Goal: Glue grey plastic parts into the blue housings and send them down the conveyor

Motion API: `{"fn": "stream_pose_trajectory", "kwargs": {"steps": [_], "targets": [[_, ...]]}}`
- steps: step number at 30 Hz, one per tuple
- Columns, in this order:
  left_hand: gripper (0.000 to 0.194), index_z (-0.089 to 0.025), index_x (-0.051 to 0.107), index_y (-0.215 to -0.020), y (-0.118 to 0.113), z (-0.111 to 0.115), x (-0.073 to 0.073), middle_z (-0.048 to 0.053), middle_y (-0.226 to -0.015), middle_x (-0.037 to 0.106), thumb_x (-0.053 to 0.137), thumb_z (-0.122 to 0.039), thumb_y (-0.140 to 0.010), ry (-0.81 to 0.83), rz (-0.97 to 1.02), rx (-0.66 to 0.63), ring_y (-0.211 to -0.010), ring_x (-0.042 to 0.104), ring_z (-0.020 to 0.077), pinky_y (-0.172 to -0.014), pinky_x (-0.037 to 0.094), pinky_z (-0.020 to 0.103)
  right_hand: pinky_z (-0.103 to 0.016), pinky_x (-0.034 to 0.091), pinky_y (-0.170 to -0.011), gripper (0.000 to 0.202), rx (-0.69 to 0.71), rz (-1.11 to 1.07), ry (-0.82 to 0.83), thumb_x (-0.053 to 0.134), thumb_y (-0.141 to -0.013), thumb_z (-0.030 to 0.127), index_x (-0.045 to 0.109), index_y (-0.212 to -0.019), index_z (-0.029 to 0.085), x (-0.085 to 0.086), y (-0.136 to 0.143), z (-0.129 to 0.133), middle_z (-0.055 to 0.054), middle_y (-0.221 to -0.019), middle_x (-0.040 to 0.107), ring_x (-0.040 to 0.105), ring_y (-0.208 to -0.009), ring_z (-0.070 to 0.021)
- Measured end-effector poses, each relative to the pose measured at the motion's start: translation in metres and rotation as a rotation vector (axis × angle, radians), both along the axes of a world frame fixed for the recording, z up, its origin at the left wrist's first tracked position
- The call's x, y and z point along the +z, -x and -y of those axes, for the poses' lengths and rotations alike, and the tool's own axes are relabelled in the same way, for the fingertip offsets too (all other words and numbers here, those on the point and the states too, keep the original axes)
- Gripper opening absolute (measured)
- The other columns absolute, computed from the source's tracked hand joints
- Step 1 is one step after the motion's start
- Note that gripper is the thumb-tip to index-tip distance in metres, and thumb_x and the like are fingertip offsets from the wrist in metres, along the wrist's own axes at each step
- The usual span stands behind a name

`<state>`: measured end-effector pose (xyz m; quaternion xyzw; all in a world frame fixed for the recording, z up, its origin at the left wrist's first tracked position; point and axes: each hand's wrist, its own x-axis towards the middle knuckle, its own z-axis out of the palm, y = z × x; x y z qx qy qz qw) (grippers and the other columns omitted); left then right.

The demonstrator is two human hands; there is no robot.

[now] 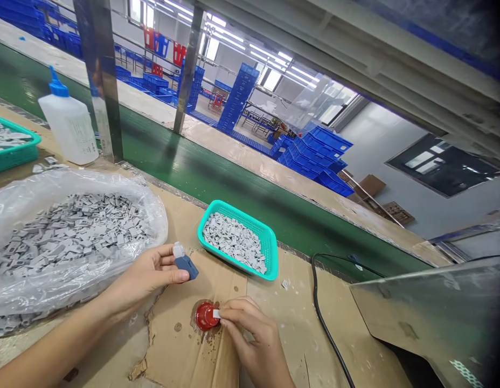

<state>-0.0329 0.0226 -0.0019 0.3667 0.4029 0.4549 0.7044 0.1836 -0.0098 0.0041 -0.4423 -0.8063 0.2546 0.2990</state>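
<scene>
Pinching a blue plastic block (187, 266) (left hand (158, 269)) and flat grey plastic tab (216, 313) (right hand (256, 330)), we judge both light, stiff, best edge-held.

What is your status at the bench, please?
Left hand holding blue-grey part. Right hand pinching small grey piece at red cup. Teal basket beyond, not between hands.

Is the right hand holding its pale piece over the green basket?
No, the right hand holds the pale piece at the red dish, with the green basket beyond.
</scene>
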Motion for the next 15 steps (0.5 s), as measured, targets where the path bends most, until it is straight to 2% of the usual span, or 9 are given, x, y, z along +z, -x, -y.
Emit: {"fn": "stream_pose_trajectory", "kwargs": {"steps": [10,15], "targets": [[0.022,-0.018,0.061,-0.087,-0.0049,0.0031,-0.0031,0.003,-0.087,0.067,0.065,-0.022,-0.066,-0.005,0.021,-0.064,-0.087,0.057,0.0151,-0.083,0.039,0.024,-0.028,0.049,-0.061,0.022,0.06,0.004,-0.098,0.054,-0.075,0.008,0.067,-0.083,0.024,0.0004,-0.0005,0.0001,-0.006,-0.075,0.066,0.058,-0.07,-0.0174],[0.025,-0.017,0.06,-0.092,-0.0066,0.0064,0.0001,0.005,-0.095,0.066,0.063,-0.024,-0.067,-0.023,0.005,-0.103,-0.093,0.056,0.0178,-0.088,0.037,0.029,-0.027,0.05,-0.059,0.02,0.064,0.017,-0.115,0.053,-0.077,0.01,0.067,-0.082,0.023,0.003,0.0013,-0.0005,-0.005,-0.073,0.066,0.059,-0.068,-0.0165]]}}
